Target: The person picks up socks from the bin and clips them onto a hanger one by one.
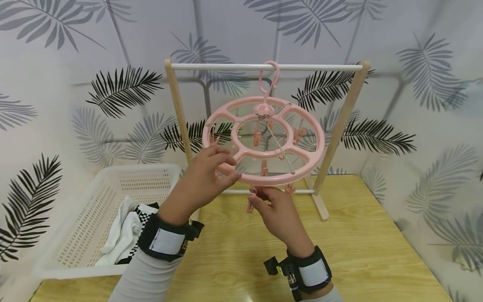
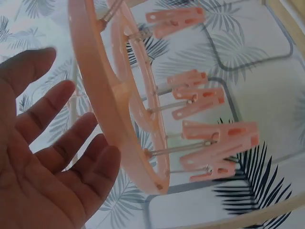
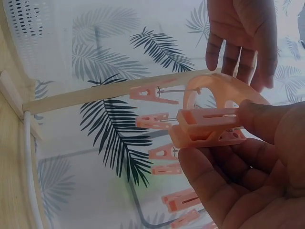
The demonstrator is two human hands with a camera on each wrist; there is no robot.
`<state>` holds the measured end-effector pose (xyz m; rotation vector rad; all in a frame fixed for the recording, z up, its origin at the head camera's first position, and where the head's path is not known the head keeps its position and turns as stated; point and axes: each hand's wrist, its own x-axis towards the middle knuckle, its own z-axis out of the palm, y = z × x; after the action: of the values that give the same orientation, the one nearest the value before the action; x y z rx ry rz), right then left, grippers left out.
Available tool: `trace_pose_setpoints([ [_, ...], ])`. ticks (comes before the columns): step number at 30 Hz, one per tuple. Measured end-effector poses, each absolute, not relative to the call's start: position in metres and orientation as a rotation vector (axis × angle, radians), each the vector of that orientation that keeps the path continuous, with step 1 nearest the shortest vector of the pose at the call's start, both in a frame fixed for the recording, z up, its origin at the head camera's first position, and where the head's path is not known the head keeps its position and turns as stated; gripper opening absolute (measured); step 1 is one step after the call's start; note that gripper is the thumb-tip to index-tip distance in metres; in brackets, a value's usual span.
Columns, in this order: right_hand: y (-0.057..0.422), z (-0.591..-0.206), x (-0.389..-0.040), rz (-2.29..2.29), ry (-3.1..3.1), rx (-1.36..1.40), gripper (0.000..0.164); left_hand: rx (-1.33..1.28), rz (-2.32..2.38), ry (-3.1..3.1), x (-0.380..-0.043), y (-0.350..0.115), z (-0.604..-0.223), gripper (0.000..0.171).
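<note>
Hanger [image 1: 264, 110] is hanging from the rail [image 1: 226, 67]; left hand [image 1: 207, 174], loosely spread, is gripping nothing beside its rim; right hand [image 1: 277, 212] is pinching a peg [image 3: 205, 120] — socks [image 1: 126, 235] are lying in the basket [image 1: 75, 272], none showing on pegs.

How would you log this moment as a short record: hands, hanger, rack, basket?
Left hand: spread at the hanger; contact unclear
Right hand: pinches a pink clip
Hanger: round, pink, more clips beneath, hooked over the white bar of the rack
Rack: wood-framed, standing on the wood-grain table
Basket: white, person's left, holding white and checkered cloth
</note>
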<state>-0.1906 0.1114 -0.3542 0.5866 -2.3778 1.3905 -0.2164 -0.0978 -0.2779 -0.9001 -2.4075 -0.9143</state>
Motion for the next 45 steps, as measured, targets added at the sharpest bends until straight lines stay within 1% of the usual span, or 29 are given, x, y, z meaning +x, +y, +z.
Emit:
trace_pose_setpoints([
  [5, 0.112, -0.356, -0.191, 1.407, -2.383, 0.563, 0.009, -0.768, -1.356, -2.311, -0.212, -0.109, -0.277, 0.014],
  [7, 0.111, -0.356, -0.190, 1.418, -2.394, 0.548, 0.009, -0.691, -1.519, -2.250, -0.211, -0.116, -0.275, 0.014],
  [14, 0.111, -0.357, -0.190, 1.424, -2.406, 0.521, 0.008, -0.487, -1.761, -2.192, -0.223, -0.152, -0.274, 0.029],
  [21, 0.114, -0.358, -0.189, 1.407, -2.416, 0.487, 0.008, -0.188, -1.805, -2.310, -0.257, -0.198, -0.293, 0.041],
  [23, 0.115, -0.358, -0.189, 1.405, -2.421, 0.475, 0.008, -0.131, -1.890, -2.334, -0.268, -0.213, -0.302, 0.037],
  [26, 0.116, -0.359, -0.188, 1.407, -2.432, 0.464, 0.010, -0.056, -2.039, -2.324, -0.281, -0.234, -0.314, 0.025],
  [28, 0.116, -0.359, -0.188, 1.408, -2.436, 0.458, 0.011, -0.003, -2.096, -2.332, -0.287, -0.247, -0.320, 0.022],
  [30, 0.117, -0.360, -0.188, 1.409, -2.436, 0.461, 0.011, 0.032, -2.063, -2.368, -0.291, -0.259, -0.324, 0.029],
  [33, 0.119, -0.361, -0.188, 1.411, -2.425, 0.478, 0.009, 0.058, -1.904, -2.504, -0.295, -0.275, -0.329, 0.049],
  [36, 0.120, -0.362, -0.189, 1.416, -2.413, 0.497, 0.011, 0.086, -1.717, -2.677, -0.297, -0.289, -0.336, 0.059],
  [41, 0.121, -0.362, -0.189, 1.415, -2.411, 0.491, 0.010, 0.104, -1.342, -2.964, -0.296, -0.307, -0.355, 0.057],
  [43, 0.121, -0.363, -0.189, 1.411, -2.409, 0.486, 0.010, 0.102, -1.179, -3.059, -0.295, -0.311, -0.363, 0.053],
  [45, 0.122, -0.363, -0.189, 1.410, -2.408, 0.484, 0.009, 0.101, -1.046, -3.158, -0.294, -0.311, -0.369, 0.044],
])
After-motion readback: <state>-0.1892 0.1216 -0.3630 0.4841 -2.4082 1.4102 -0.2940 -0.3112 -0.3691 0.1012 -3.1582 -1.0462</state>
